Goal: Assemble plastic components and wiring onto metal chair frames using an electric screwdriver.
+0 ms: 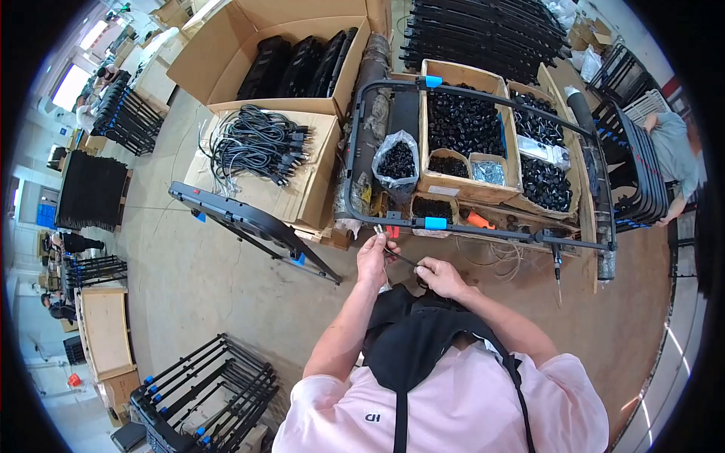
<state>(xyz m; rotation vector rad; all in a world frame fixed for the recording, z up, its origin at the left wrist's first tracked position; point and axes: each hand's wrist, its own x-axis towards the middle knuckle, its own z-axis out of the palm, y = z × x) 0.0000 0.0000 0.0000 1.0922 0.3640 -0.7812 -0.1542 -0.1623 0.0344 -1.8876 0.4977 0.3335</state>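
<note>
In front of my chest, a thin black cable (402,258) stretches between my two hands. My left hand (372,261) pinches it near one end, where a small pale tip pokes up above the fingers. My right hand (442,278) is closed on the cable's other part, with the thumb on top; what lies under the palm is hidden. Just beyond the hands runs the near bar of a black tubular frame (468,224) with blue pads. Its left corner is close to my left fingers. A black screwdriver-like tool (557,260) hangs by the frame's right end.
Wooden bins (517,198) of black caps and screws lie within the frame. To the left, black cables (260,143) cover a carton (313,192), and a black panel (249,226) leans out. Stacked frames (208,392) stand lower left. A co-worker (672,155) handles frames at right.
</note>
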